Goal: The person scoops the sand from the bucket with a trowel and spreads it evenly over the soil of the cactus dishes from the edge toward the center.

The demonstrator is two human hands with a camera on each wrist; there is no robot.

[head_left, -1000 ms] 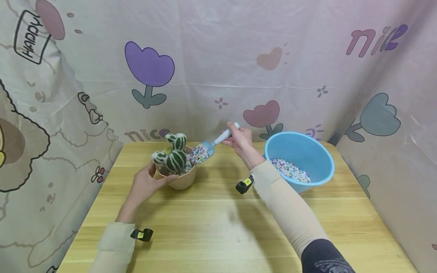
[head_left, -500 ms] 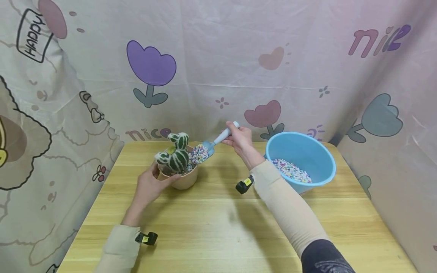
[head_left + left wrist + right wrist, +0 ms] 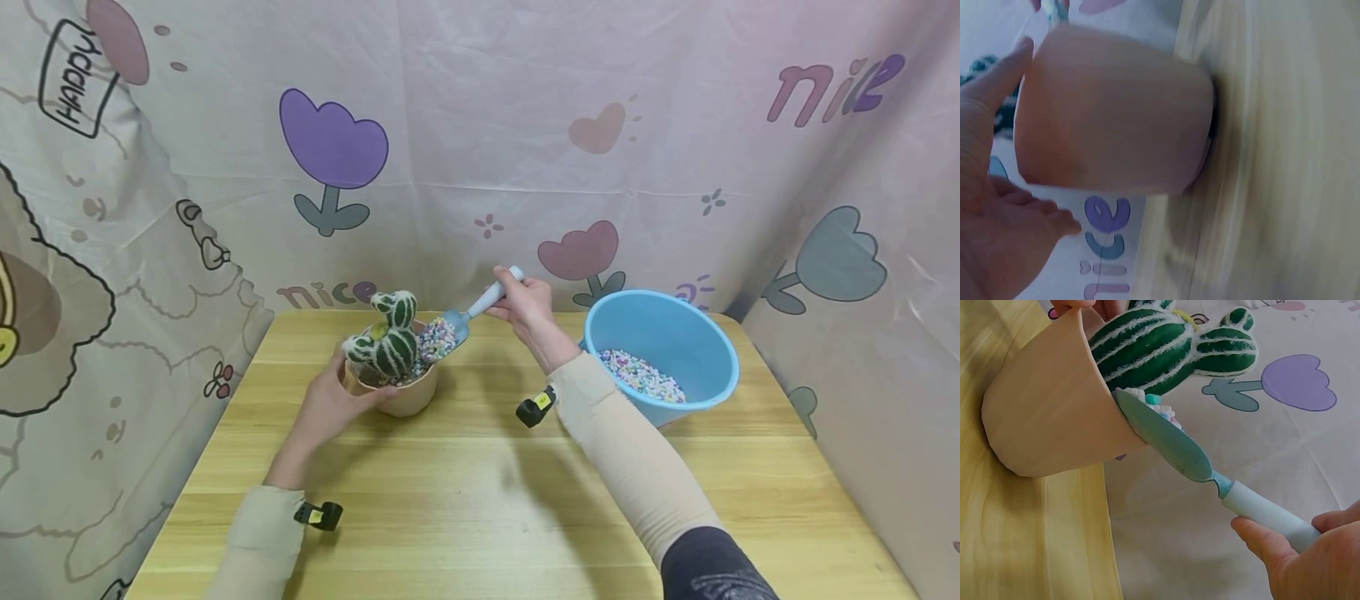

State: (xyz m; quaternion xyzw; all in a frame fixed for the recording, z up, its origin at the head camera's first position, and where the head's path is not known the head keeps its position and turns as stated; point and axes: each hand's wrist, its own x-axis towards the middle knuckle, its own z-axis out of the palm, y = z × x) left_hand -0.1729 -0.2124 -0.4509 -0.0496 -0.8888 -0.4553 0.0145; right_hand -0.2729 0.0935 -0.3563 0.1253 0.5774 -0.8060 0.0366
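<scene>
On the left of the table, a peach flowerpot (image 3: 411, 395) holds a fuzzy green artificial cactus (image 3: 393, 352) with white stripes. My left hand (image 3: 330, 405) holds the pot's near left rim, thumb toward the front; the left wrist view shows the thumb (image 3: 1004, 75) against the rim. My right hand (image 3: 528, 310) grips the pale handle of a small blue trowel (image 3: 1169, 442). Its blade, heaped with pastel pebbles (image 3: 437, 338), tips down onto the pot's right rim beside the cactus. Some pebbles lie inside the pot, partly hidden by the cactus.
A light blue basin (image 3: 693, 346) stands at the back right behind my right forearm, with more pastel pebbles (image 3: 641, 377) in its bottom. A printed cloth (image 3: 465, 125) hangs behind the wooden table (image 3: 465, 517).
My left hand and the pot have shifted slightly to the right, toward the trowel. The right hand and the loaded trowel have hardly moved.
</scene>
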